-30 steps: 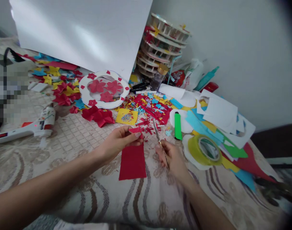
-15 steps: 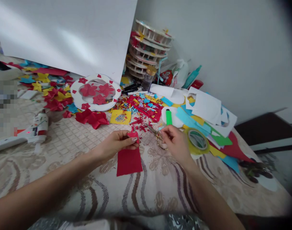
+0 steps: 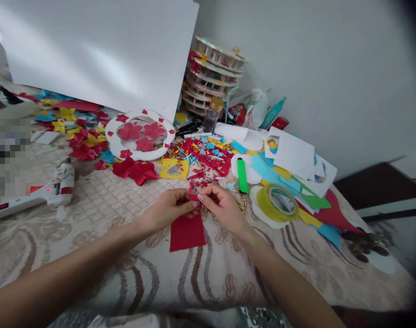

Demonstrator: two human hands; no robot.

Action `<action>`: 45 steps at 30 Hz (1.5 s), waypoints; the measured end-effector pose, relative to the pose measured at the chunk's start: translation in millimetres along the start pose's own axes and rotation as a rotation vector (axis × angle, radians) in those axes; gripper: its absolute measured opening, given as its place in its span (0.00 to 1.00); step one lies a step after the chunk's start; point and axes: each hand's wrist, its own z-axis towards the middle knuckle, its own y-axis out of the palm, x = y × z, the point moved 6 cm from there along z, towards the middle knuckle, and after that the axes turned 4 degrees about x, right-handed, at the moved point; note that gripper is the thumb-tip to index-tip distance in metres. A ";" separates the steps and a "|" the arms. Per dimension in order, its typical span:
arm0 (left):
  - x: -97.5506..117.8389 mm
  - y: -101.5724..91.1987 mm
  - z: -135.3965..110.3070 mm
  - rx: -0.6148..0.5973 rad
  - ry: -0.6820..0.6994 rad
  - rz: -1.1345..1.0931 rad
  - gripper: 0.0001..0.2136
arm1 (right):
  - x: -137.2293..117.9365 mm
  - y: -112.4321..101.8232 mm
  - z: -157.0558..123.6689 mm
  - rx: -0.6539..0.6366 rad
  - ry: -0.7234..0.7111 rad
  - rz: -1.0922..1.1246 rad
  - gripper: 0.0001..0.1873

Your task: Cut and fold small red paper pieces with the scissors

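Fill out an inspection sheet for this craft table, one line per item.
Surface: patterned tablecloth, partly covered.
Job's things: red paper pinched at its top edge by both hands.
Clutter: paper scraps, yellow tape roll, green lighter, scissors lying beside the right hand, glue gun.
Grippers: left hand and right hand both grip the paper.
Cables: black cord at far left.
Surroundings: white board, stacked trays, grey wall.

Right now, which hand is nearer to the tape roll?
Right. The right hand is just left of the tape roll; the left hand is farther left, beyond the red paper.
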 end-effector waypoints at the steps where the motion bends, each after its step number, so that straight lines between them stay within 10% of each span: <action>1: 2.0 -1.2 -0.2 0.020 0.023 -0.010 0.13 | 0.3 -1.7 -0.5 0.024 0.000 -0.014 0.09; 20: 0.7 1.7 1.3 -0.068 -0.046 0.029 0.13 | 7.4 -4.6 -5.7 -0.036 -0.005 -0.002 0.05; 45: 1.8 6.2 -1.4 -0.173 -0.102 -0.092 0.11 | -15.6 -1.6 -20.2 0.055 -0.512 -0.515 0.12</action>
